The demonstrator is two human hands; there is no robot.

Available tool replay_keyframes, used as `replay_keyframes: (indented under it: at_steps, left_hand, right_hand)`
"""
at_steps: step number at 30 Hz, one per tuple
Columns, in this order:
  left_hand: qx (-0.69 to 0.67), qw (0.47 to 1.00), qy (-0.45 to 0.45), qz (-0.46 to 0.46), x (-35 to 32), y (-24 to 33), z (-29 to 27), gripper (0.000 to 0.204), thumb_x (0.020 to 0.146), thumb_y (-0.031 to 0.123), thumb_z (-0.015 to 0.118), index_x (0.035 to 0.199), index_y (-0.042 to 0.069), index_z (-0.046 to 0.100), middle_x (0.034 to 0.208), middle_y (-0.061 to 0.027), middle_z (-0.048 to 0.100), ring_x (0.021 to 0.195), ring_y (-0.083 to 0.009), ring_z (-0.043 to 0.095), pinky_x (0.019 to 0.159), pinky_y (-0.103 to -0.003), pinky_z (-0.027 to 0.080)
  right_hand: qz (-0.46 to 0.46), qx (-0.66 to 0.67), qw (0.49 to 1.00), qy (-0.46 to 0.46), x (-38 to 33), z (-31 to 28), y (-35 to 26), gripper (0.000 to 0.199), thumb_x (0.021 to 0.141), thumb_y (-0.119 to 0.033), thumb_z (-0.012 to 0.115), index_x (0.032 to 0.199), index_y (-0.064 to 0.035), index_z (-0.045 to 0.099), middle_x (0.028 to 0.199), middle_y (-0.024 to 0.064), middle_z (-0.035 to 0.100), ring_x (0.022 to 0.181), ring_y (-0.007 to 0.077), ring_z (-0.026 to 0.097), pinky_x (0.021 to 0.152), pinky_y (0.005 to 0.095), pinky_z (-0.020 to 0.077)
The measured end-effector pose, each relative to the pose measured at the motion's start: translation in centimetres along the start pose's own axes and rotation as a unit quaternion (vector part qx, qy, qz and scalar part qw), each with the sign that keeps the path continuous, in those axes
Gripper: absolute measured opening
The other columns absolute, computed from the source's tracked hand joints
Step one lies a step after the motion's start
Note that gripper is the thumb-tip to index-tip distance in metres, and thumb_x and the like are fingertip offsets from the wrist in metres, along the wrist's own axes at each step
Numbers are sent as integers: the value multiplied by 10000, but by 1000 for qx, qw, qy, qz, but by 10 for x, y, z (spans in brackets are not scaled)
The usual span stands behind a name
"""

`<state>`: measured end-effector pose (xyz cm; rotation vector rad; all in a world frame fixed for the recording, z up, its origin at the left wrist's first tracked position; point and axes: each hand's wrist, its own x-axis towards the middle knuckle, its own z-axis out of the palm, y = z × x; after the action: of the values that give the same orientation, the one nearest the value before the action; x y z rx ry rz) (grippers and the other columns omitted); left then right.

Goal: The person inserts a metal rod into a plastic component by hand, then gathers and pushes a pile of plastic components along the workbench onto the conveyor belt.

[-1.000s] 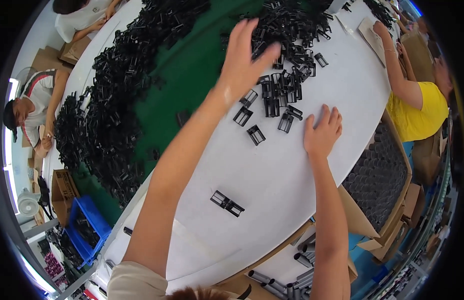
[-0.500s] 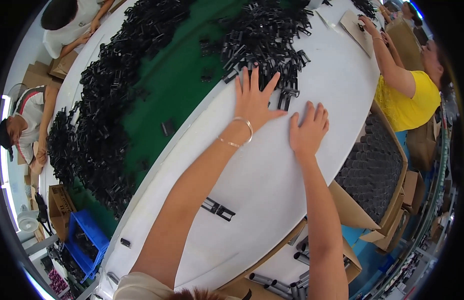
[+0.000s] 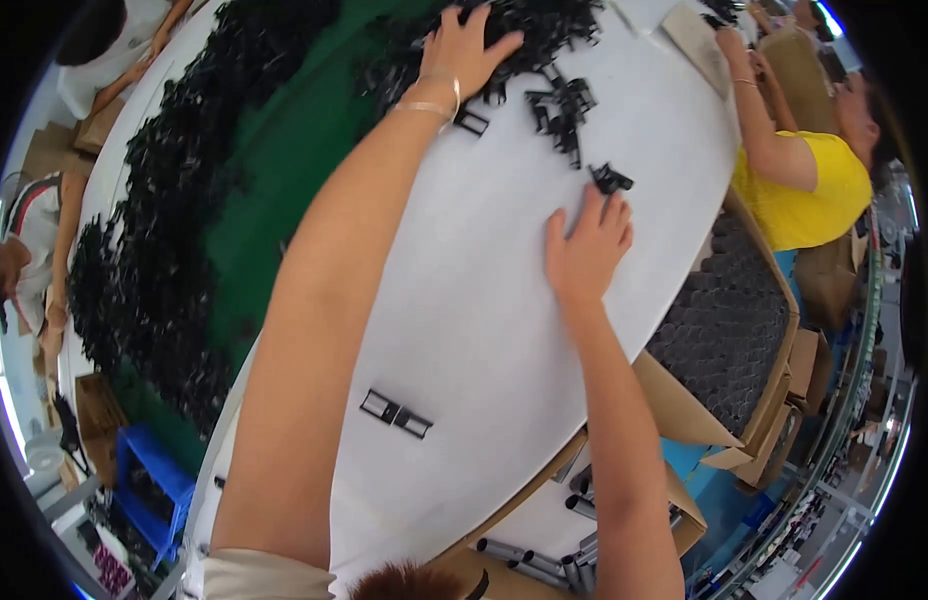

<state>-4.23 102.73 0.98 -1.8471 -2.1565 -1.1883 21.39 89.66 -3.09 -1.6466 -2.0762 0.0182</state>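
My left arm stretches far forward, and my left hand (image 3: 464,52) lies over the near edge of a heap of black plastic clip-like parts (image 3: 554,25). Its fingers are spread, with the thumb out to the right; the fingertips reach in among the parts. Beside its wrist lies a loose black frame-shaped part (image 3: 471,122). My right hand (image 3: 591,250) rests open on the white table (image 3: 484,300), fingertips at a few black parts (image 3: 611,179). A small cluster of the same parts (image 3: 561,110) lies between the hands. One longer black two-window part (image 3: 395,413) lies alone nearer me.
A green belt (image 3: 274,180) runs beyond the table edge, with a long heap of black parts (image 3: 164,270) past it. Cardboard boxes hold dark round pieces (image 3: 724,330) and grey tubes (image 3: 529,560). A person in yellow (image 3: 809,190) works at right; others sit at left.
My left hand has moved forward and left onto the heap. My right hand has shifted slightly left and down. Several parts now lie spread apart from the heap, toward my right hand.
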Motion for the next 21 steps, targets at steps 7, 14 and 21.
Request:
replay_keyframes:
  at_steps: [7,14,21]
  left_hand:
    - [-160,958,-155,180,-153,39,-146,744,839,435,713,1448,109,435,1486,-234,383,1390,-421,354,1146,-486,295]
    - [2,857,-423,295,-359,62,-232,570,870,293,654,1410,238,481,1474,-110,438,1398,-300,375,1150,-585,238]
    - [-125,945,-291,-76,-197,65,-129,243,943,150,584,1178,137,644,954,-96,613,869,-321,526,782,-404,440]
  right_hand:
    - [-10,-36,999,5,-1,-7,24,552,890,-355,542,1347,-47,507,1446,254,410,1368,416,319,1135,552,213]
    - [-22,-17,1000,9,0,-2,11,552,893,-350,538,1351,-44,503,1451,250,404,1370,413,308,1139,549,203]
    - [4,-32,999,11,-8,-3,20,547,883,-319,554,1349,-36,503,1441,262,403,1364,425,313,1141,550,198]
